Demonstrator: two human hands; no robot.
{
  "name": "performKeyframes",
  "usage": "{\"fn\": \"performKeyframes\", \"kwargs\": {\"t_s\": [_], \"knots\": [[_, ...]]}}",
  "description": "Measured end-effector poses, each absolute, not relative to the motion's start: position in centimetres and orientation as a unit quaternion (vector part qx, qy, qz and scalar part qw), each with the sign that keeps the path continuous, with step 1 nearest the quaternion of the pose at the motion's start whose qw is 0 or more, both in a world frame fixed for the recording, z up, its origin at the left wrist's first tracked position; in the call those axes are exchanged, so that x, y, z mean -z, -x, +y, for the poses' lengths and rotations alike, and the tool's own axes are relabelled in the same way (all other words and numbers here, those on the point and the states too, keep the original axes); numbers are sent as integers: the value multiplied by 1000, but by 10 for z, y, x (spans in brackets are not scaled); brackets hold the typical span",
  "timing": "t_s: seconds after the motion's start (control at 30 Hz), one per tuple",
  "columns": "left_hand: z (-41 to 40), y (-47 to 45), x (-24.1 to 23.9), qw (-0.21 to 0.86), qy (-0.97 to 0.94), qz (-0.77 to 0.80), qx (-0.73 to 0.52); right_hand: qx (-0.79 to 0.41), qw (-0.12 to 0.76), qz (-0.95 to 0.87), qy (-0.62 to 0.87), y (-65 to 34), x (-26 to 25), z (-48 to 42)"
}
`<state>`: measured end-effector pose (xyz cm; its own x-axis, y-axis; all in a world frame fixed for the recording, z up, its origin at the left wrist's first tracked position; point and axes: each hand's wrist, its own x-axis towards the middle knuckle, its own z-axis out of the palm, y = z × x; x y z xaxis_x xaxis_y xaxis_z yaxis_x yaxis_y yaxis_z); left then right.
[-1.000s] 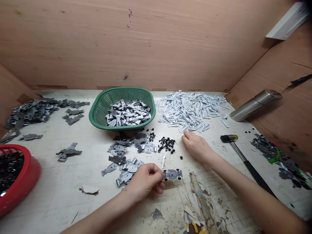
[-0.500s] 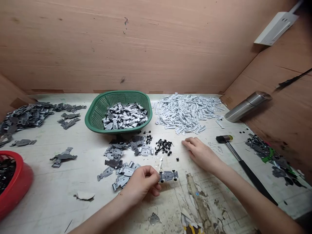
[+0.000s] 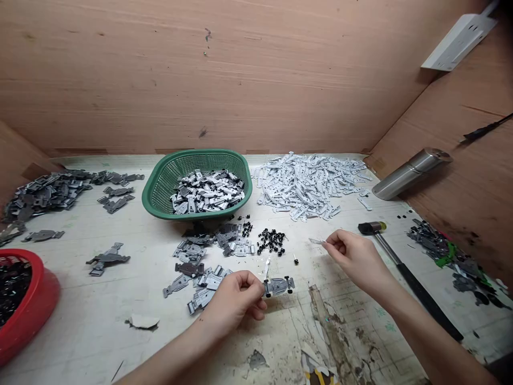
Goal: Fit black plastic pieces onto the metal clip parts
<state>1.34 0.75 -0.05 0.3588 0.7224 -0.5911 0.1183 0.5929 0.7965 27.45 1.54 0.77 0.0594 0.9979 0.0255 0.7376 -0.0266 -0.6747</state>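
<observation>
My left hand is closed, thumb and fingers pinching one end of a grey toy car chassis with small black wheels, just above the worktop. A thin white plastic strip sticks out from the fingertips of my closed right hand. Small black wheels lie scattered between the two hands, one on a pin standing apart. Loose grey chassis plates are heaped beside my left hand. Behind them spreads a pile of white plastic strips.
A green basket holds chassis with white strips. At the left is a red basket of black parts, with grey plates behind. A hammer, a steel flask and mixed scraps lie right.
My right hand has moved right and towards me, its flat fingers now closed on a white plastic strip. My left hand keeps hold of the chassis in nearly the same place.
</observation>
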Motion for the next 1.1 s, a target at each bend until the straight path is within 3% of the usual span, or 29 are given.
{"fn": "performKeyframes", "kwargs": {"t_s": [0.1,0.17,0.7,1.1], "knots": [[7,-14,0,722,-399,525,-210,-543,284,-522,594,-261,-20,-1],[7,-14,1,723,-400,523,-210,-643,274,-469,540,-245,-25,-8],[8,-11,3,731,-394,518,-206,-623,315,-451,556,-211,-8,-16],[10,-11,-1,751,-388,488,-219,-723,331,-335,506,-218,11,-10]]}}
